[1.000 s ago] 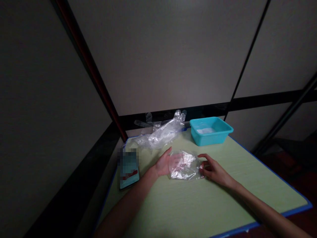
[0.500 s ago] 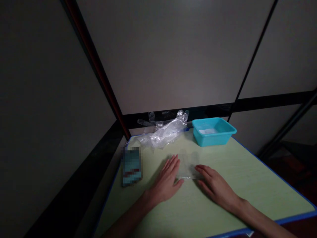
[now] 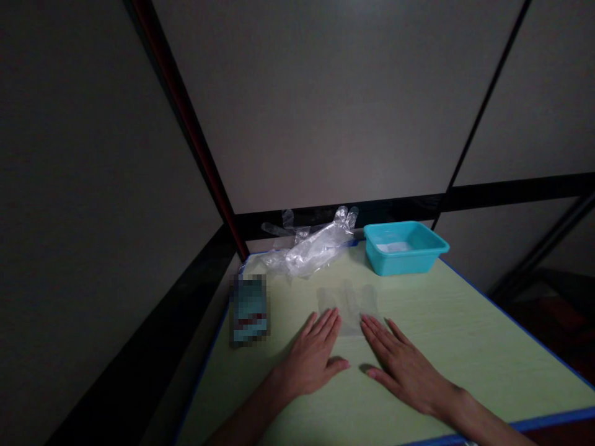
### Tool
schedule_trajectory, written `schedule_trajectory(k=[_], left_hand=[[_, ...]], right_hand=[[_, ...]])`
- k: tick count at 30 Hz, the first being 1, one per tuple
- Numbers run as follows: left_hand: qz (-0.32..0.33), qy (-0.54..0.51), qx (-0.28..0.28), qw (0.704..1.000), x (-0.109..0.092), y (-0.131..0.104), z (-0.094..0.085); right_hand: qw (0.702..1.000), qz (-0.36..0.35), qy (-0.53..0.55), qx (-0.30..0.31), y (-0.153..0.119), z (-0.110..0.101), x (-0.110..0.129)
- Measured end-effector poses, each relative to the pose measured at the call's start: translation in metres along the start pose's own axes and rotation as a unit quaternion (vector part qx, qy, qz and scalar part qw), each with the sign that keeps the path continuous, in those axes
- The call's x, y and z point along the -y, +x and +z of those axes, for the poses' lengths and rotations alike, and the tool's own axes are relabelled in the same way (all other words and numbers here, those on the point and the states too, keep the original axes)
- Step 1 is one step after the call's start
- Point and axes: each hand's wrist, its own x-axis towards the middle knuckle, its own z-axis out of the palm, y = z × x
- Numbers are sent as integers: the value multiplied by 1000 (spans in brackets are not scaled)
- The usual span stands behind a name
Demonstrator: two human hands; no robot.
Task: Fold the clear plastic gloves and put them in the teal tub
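A thin see-through plastic sheet, folded flat [image 3: 351, 310], lies on the pale green table [image 3: 465, 334]. My left hand [image 3: 316, 356] rests palm down with its fingertips on the sheet's left part, fingers stretched out and thumb apart. On the right side, my right hand [image 3: 402, 365] lies flat too, its fingertips at the sheet's near right edge and its thumb spread. Neither hand grips anything. Beyond them, a heap of crumpled clear plastic gloves [image 3: 316, 251] lies at the table's far edge.
A turquoise basin [image 3: 404, 257] with something white inside stands at the far right of the table. At the left edge lies a blurred-out bluish-green item [image 3: 250, 310]. Walls close off the far and left sides.
Both hands have drawn a little nearer to me and flattened, fingers spread more. More of the plastic sheet's far part shows, and its near edge looks flatter.
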Motion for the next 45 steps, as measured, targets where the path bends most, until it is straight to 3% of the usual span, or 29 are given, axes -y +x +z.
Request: schedule_trajectory(k=[9,14,20,24,30,33,37,41,45], left_hand=[[-46,13,6,999,18,-12,2],[-45,8,-30,999,19,-7,-3],[-31,-18,-63,997,11,25,-7],[-44,-29,-70,996,17,46,-3],[-70,-72,-68,993,37,42,-8],[-5,-87,-72,994,29,36,-15],[112,-106,-29,988,5,34,-20],[184,-124,-4,975,-7,38,-18],[205,-124,13,971,-4,41,-13]], right_hand=[[1000,8,-5,-18,-8,-2,-4],[1000,13,9,-23,-7,-5,-10],[998,50,28,-32,25,-12,-16],[995,91,34,-20,54,-7,-25],[978,128,145,-82,69,-9,-54],[948,129,264,-120,74,-18,-67],[904,63,415,-84,93,-23,-75],[887,42,457,-58,117,-13,-80],[875,46,478,-57,131,-3,-84]])
